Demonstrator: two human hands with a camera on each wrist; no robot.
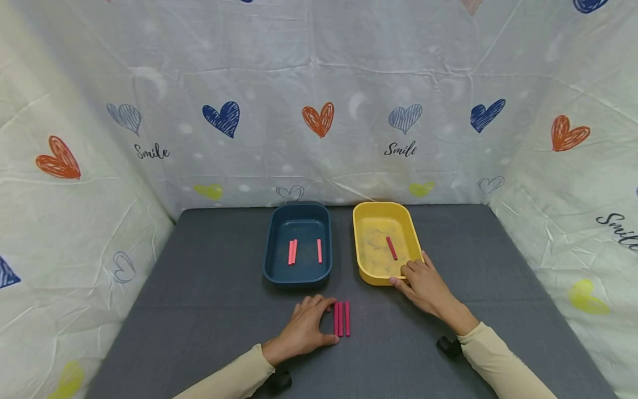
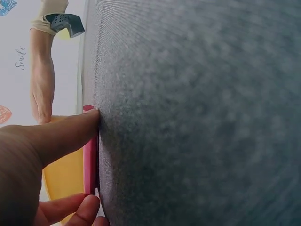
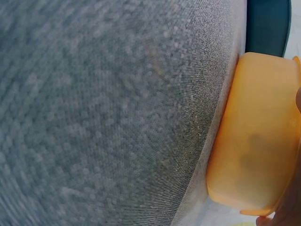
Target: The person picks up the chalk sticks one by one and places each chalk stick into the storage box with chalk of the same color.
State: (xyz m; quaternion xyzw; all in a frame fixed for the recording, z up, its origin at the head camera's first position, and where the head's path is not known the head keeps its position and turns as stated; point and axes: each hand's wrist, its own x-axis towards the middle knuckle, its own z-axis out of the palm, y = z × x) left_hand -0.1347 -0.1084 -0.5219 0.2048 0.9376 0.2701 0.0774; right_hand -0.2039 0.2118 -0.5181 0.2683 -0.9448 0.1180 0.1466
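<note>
Three dark pink chalk-like sticks [image 1: 347, 318] lie side by side on the table in the head view. My left hand [image 1: 305, 328] spans the leftmost dark pink stick [image 1: 335, 318], thumb at its near end and fingertips at its far end. The left wrist view shows this pinch on the dark pink stick [image 2: 89, 162] close up, low over the cloth. My right hand [image 1: 427, 285] grips the near right corner of the yellow tray [image 1: 376, 281], fingers bent over the rim. One dark red stick [image 1: 391, 248] lies inside that tray.
A dark blue tray [image 1: 297, 280] stands left of the yellow one, with three light pink sticks [image 1: 319, 251] in it. Grey cloth covers the table [image 1: 209, 288]. A white printed curtain [image 1: 269, 160] hangs behind and at both sides.
</note>
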